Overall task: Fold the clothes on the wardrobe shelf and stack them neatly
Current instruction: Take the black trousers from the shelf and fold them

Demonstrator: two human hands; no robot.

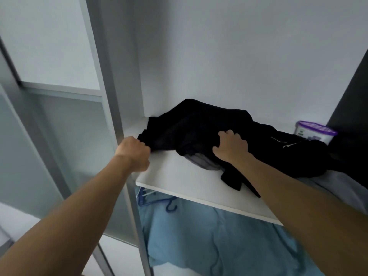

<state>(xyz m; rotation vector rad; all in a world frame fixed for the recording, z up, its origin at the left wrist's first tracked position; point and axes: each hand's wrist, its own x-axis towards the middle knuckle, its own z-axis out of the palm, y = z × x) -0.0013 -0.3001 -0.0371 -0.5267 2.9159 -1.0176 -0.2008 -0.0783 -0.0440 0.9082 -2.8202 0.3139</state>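
- A person reaches up to a white wardrobe shelf (179, 176), where a heap of black clothes (199, 124) lies crumpled from the left rear corner across to the right side.
- The left hand (135, 154) sits at the shelf's left front edge, its grip closed in a fist on the near left hem of the black clothes.
- The right hand (232, 146) lies on the middle of the heap, fingers bent down into a ridge of the dark cloth and thumb spread wide. The grip appears to have bunched fabric, though how firmly cannot be told.
- A grey garment (201, 161) pokes out from under the front of the heap, just left of the right wrist, and a black strip hangs over the shelf's front edge.
- More pale grey cloth (338, 182) shows at the right edge of the shelf, beyond the right forearm.
- A tub with a purple lid (316, 131) stands at the right rear, touching or just behind the black clothes.
- Below the shelf, light blue garments (199, 236) hang from blue hangers (169, 206).
- By the look of it, the job is at its start: no folded piece and no stack is in view, and every item on the shelf lies tangled.
- What is left, on this evidence, is nearly all of it: separating the black pieces from the grey, folding each one, and building the pile.
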